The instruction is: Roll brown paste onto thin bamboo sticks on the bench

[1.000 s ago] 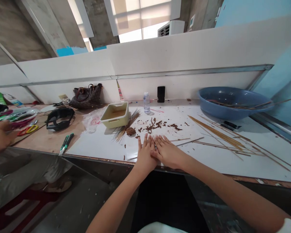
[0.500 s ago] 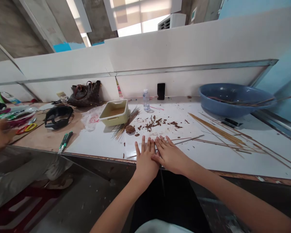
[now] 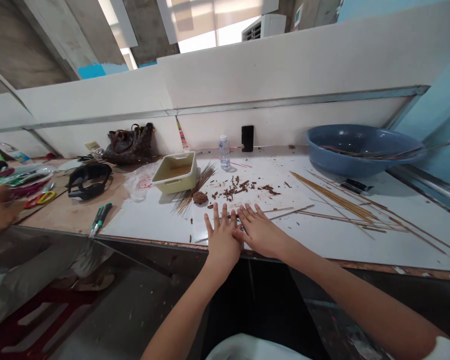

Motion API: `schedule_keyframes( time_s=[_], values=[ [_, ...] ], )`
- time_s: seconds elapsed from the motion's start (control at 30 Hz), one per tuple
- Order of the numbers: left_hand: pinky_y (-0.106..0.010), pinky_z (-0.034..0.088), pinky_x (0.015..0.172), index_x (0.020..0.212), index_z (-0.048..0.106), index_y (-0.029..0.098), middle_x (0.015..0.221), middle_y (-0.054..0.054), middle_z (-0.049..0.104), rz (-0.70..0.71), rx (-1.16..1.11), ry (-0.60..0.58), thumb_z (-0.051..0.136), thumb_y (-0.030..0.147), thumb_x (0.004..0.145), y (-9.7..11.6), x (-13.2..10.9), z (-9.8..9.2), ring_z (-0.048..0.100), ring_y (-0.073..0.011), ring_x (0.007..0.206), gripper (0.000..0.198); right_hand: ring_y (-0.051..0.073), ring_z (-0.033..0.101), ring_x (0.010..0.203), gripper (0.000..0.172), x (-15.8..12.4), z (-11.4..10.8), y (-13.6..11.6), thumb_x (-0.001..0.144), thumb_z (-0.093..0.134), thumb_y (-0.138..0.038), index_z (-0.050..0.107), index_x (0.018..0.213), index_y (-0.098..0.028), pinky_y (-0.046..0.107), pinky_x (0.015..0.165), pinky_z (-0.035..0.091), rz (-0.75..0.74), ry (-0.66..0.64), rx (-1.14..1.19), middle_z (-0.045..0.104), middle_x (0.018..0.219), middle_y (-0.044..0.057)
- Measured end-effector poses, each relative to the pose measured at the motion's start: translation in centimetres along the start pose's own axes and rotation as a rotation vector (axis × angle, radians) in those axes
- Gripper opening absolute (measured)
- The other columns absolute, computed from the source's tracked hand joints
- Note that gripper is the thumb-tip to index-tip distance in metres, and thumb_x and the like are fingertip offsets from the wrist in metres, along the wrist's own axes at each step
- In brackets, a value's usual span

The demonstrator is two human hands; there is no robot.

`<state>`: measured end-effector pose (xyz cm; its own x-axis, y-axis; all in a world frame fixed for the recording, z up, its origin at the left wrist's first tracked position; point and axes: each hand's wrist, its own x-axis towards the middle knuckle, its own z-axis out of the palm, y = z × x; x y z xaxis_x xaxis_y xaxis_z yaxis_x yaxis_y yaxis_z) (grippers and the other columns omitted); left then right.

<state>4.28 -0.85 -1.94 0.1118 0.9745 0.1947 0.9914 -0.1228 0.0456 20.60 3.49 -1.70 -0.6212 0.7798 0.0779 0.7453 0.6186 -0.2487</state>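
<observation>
Two hands lay palm down near the table's (image 3: pixel 146 227) front edge: the left hand (image 3: pixel 224 242) with fingers fanned apart, the right hand (image 3: pixel 262 233) flat, fingers slightly parted, its thumb over the left. Neither pinched anything.

Clock positions ran from these hands. A grey rod (image 3: pixel 294 212) reached out toward two o'clock, and a similar length showed at nine; whether they were one piece was hidden. The rod was thin, straight and dull. Just above it lay one thin brown stick (image 3: pixel 279 210), partly behind the fingers.

At twelve o'clock were dozens of dark brown scraps (image 3: pixel 242 187), small and crumbly, too many to count; beyond them stood one clear bottle (image 3: pixel 224 154) and one black phone (image 3: pixel 247 138) against the wall. At ten came one rough brown lump (image 3: pixel 200 198), one bundle of fine sticks (image 3: pixel 195 192) and one pale yellow tub (image 3: pixel 178 186) of brownish liquid. At two sat one blue basin (image 3: pixel 345 162) with sticks inside. At nine lay one pair of pliers (image 3: pixel 101 218); farther out, one blurred co-worker's hand (image 3: pixel 0 210).
</observation>
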Motion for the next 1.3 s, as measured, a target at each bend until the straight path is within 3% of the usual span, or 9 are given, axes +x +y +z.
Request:
schedule_keyframes(
  time_s=[0.17, 0.43, 0.7, 0.97, 1.2, 1.3],
  values=[
    [-0.073, 0.009, 0.139, 0.174, 0.045, 0.019, 0.186, -0.013, 0.025, -0.017, -0.030, -0.025, 0.041, 0.041, 0.113, 0.1, 2.1, -0.1, 0.005, -0.0414, 0.176, 0.065, 0.037, 0.023, 0.173, 0.095, 1.6, -0.4, 0.1, 0.115, 0.012, -0.072, 0.034, 0.175, -0.002, 0.062, 0.141, 0.014, 0.047, -0.009, 0.000, 0.031, 0.180, 0.025],
    [-0.074, 0.009, 0.140, 0.170, 0.051, 0.021, 0.187, -0.010, 0.022, 0.025, -0.018, 0.028, 0.042, 0.039, 0.113, -0.2, -1.6, -0.3, 0.002, -0.0397, 0.176, 0.060, 0.037, 0.019, 0.174, 0.100, -2.1, -0.5, -1.1, 0.113, 0.008, -0.075, 0.037, 0.174, -0.002, 0.061, 0.142, 0.011, 0.007, -0.017, -0.007, 0.032, 0.181, 0.022],
    [-0.072, 0.014, 0.140, 0.170, 0.049, 0.016, 0.185, -0.014, 0.028, -0.006, -0.036, -0.027, 0.044, 0.040, 0.113, -0.2, 1.4, -0.7, 0.008, -0.0420, 0.175, 0.063, 0.039, 0.021, 0.173, 0.095, 0.8, -0.8, 0.1, 0.114, 0.014, -0.074, 0.033, 0.176, -0.005, 0.066, 0.141, 0.013, 0.036, -0.019, 0.001, 0.032, 0.180, 0.023],
    [-0.072, 0.018, 0.139, 0.166, 0.057, 0.024, 0.186, -0.012, 0.027, 0.031, -0.032, 0.045, 0.041, 0.040, 0.115, -0.4, -1.8, -0.7, 0.007, -0.0413, 0.176, 0.055, 0.037, 0.021, 0.174, 0.097, -2.8, 0.1, -1.4, 0.113, 0.011, -0.075, 0.038, 0.174, -0.005, 0.062, 0.142, 0.012, 0.000, 0.052, -0.028, 0.036, 0.179, 0.023],
    [-0.072, 0.018, 0.139, 0.168, 0.053, 0.018, 0.185, -0.016, 0.028, -0.007, -0.051, -0.011, 0.043, 0.040, 0.114, -0.2, 0.1, -0.9, 0.008, -0.0434, 0.175, 0.059, 0.038, 0.020, 0.174, 0.098, -0.7, -0.8, -0.7, 0.114, 0.007, -0.073, 0.038, 0.174, -0.001, 0.063, 0.142, 0.012, 0.031, -0.004, -0.022, 0.034, 0.180, 0.024],
    [-0.071, 0.018, 0.139, 0.169, 0.052, 0.019, 0.185, -0.015, 0.028, 0.006, -0.040, -0.009, 0.041, 0.039, 0.115, -0.2, -0.5, -1.1, 0.008, -0.0433, 0.175, 0.059, 0.036, 0.019, 0.174, 0.095, -1.4, -0.4, -0.8, 0.114, 0.011, -0.072, 0.036, 0.175, -0.004, 0.062, 0.142, 0.014, 0.017, 0.013, -0.021, 0.033, 0.180, 0.023]
  ],
)
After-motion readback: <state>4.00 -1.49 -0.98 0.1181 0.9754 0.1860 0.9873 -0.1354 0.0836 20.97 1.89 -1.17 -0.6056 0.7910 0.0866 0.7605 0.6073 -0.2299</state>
